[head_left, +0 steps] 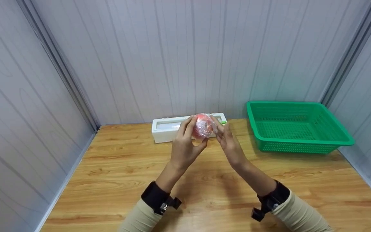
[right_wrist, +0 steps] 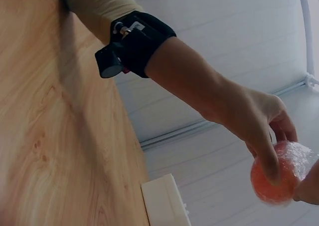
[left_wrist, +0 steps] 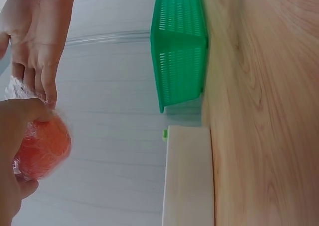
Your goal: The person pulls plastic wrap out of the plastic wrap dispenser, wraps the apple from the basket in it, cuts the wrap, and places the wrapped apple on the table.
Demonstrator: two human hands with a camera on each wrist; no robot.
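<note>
white box (head_left: pixel 172 128) behind hands, basket (head_left: pixel 296 127) right

beige sleeves (head_left: pixel 140 219) cover both forearms. each wrist wears a black band (head_left: pixel 155 196) with a small black camera mount and a metal buckle. hands (head_left: pixel 185 146) are bare.
</note>
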